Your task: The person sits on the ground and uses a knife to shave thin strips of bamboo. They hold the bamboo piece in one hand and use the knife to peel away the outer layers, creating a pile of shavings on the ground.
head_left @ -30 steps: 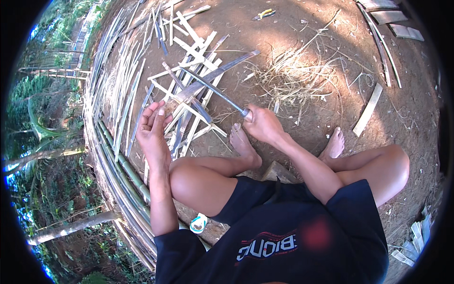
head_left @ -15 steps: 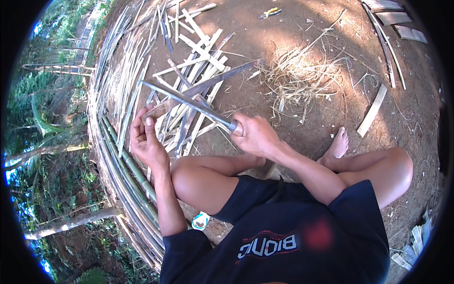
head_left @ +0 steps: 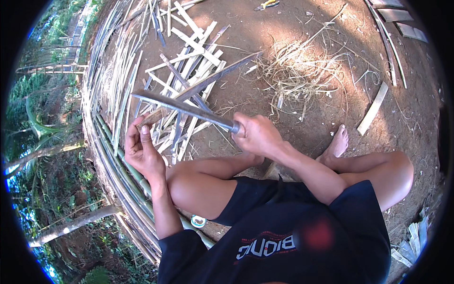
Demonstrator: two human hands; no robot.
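A long bamboo strip (head_left: 220, 75) slants up and away over the loose strips on the ground. My left hand (head_left: 143, 154) grips its near end between thumb and fingers. Closed around the handle of a long knife (head_left: 189, 109) is my right hand (head_left: 257, 135), which hides most of that handle. The grey blade points left and crosses above the strip close to my left hand. Whether the blade touches the strip, I cannot tell.
Split bamboo strips (head_left: 201, 45) lie crisscrossed ahead, beside a heap of curly shavings (head_left: 302, 73). Yellow-handled pliers (head_left: 267, 4) lie at the far edge. Bamboo poles (head_left: 135, 175) run along the left. A flat slat (head_left: 373, 109) lies to the right, beyond my bare foot (head_left: 338, 142).
My left hand and the knife's tip have shifted slightly left and nearer to me. The blade has turned a little, showing a broader face. Both hands keep their hold.
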